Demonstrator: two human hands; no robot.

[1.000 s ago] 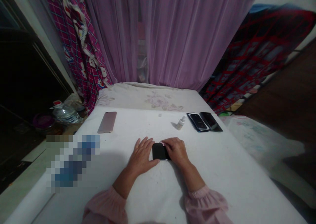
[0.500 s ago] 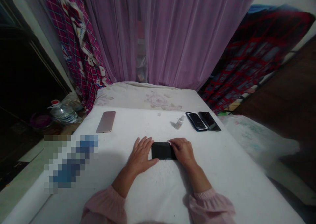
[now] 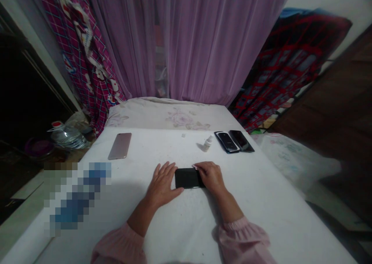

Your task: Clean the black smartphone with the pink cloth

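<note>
A black smartphone [image 3: 187,178] lies flat and sideways on the white cloth, screen up. My left hand [image 3: 162,184] braces its left end, the thumb at the near edge and the index finger at the far corner, the other fingers spread. Over the phone's right part, my right hand [image 3: 211,177] is closed in a pinch on a small white piece [image 3: 195,166], of which only a bit shows at the far edge. Its material is too small to tell. The right fingers cover the phone's right end.
Beyond my right hand stands a small spray bottle [image 3: 207,144]. Right of it lie several dark phones [image 3: 228,142]. A rose-gold phone [image 3: 120,146] rests at the left. A small clear square [image 3: 183,135] sits farther back. A blurred blue patch [image 3: 78,198] covers the left edge.
The whole view has shifted slightly, so everything appears a little farther left. Both hands keep nearly the same places on the phone, the right one still pinching the white piece.
</note>
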